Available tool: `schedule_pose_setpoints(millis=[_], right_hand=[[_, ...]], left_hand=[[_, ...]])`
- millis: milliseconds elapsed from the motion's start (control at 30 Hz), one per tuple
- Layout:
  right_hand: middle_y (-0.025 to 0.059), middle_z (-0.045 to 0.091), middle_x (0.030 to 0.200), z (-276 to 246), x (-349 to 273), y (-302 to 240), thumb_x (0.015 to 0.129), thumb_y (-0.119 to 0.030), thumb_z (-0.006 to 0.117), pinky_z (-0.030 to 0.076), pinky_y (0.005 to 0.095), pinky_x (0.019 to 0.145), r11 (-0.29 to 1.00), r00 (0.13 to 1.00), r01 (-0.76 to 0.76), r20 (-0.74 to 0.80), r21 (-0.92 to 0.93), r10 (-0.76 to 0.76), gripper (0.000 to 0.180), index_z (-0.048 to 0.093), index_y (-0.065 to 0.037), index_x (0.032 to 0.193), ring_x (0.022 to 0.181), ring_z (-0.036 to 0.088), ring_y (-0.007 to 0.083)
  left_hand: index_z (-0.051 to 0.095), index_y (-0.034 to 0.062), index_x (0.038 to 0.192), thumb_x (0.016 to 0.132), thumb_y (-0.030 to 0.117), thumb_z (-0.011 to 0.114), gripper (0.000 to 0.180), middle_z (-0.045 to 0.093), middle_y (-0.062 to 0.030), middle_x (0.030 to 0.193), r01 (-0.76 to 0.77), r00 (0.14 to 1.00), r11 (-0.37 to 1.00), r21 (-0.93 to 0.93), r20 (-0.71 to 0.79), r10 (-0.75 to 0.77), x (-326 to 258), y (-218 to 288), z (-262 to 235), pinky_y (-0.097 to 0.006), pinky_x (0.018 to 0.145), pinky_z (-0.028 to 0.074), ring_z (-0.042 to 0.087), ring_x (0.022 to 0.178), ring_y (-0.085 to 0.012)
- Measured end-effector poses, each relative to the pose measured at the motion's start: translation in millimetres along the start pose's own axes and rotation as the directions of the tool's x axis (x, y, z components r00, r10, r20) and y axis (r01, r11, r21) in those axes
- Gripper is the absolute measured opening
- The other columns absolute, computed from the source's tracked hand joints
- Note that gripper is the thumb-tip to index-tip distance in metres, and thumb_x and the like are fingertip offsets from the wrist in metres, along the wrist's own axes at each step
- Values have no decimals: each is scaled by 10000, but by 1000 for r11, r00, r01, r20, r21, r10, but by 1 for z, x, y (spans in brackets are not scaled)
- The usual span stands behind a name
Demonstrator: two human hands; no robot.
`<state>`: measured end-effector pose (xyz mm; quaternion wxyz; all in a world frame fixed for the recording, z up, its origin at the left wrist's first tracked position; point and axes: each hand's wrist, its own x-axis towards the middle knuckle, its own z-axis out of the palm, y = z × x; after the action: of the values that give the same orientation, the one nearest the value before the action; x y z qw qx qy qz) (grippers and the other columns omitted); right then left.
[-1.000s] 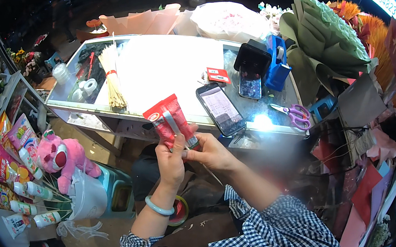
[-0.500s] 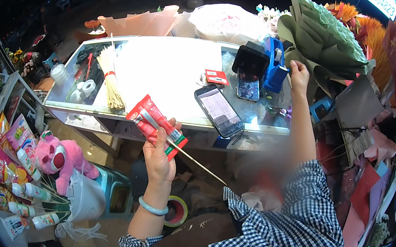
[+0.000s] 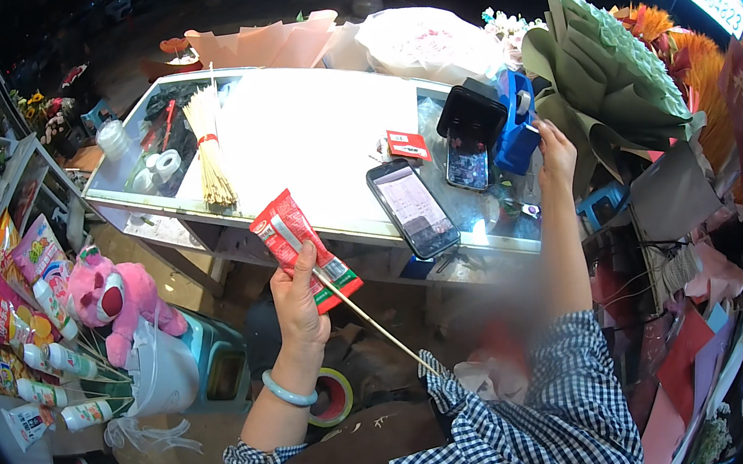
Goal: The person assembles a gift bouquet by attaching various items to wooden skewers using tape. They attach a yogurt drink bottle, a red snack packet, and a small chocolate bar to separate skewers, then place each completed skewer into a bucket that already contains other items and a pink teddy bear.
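Note:
My left hand (image 3: 300,305) is closed round a red snack packet (image 3: 285,229) with a green lower end. Its thumb presses a thin wooden stick (image 3: 368,312) against the packet's face, and the stick slants down toward my checked shirt. Over at the right, my right hand (image 3: 556,151) has its fingers pinched together beside the front end of a blue tape dispenser (image 3: 519,142). What sits between those fingertips is too small to make out. A phone in a dark open case (image 3: 467,158) stands left of the dispenser.
A lit phone (image 3: 412,208) and a red card (image 3: 408,145) lie on the white-topped counter (image 3: 311,127). A bundle of sticks (image 3: 211,164) is at its left. A green-wrapped bouquet (image 3: 599,71) borders my right hand. A pink plush toy (image 3: 117,298) sits at lower left.
My right hand has shifted slightly left and down, closer to the front of the tape dispenser. The packet and stick in my left hand have moved a little right and down.

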<state>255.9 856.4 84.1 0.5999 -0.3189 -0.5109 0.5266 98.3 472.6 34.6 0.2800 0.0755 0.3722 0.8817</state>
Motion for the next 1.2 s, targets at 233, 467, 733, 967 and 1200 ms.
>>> schedule_pose_setpoints(millis=[233,467,733,967,1200], right_hand=[[50,615,884,-38,-8,30,805,-107,687,427,237,746,989,990,66,133,-129,-49,172,677,60,766,742,549,107],[85,602,580,-49,-4,26,752,-92,596,468,270,558,693,984,-2,124,-721,132,171,637,67,705,556,581,120],[25,576,674,15,-118,-67,887,-85,585,439,211,534,898,726,216,678,-384,115,121,612,15,824,601,547,68],[163,570,750,94,-220,-81,851,-146,610,470,381,606,880,-68,470,990,-75,121,157,563,4,864,675,582,337],[93,613,714,116,-243,-52,813,-213,647,481,387,549,608,153,780,987,-145,38,155,585,-72,827,653,610,308]], left_hand=[[595,68,867,874,239,641,178,605,-1,718,-96,995,985,146,18,94,3,-5,-2,-222,564,494,585,599,-74],[625,20,876,869,190,650,172,621,-3,792,-158,987,971,177,50,152,-2,0,0,-202,624,433,543,669,-39],[627,29,901,881,195,640,167,618,1,792,-252,968,942,223,57,246,4,-4,9,-207,644,440,551,681,-48],[640,3,867,875,197,659,194,634,-7,763,-264,964,929,260,63,257,2,-7,11,-195,594,428,540,641,-39],[651,5,796,897,186,620,210,633,-1,740,-283,959,903,324,79,273,-3,-3,11,-196,603,431,533,645,-31]])
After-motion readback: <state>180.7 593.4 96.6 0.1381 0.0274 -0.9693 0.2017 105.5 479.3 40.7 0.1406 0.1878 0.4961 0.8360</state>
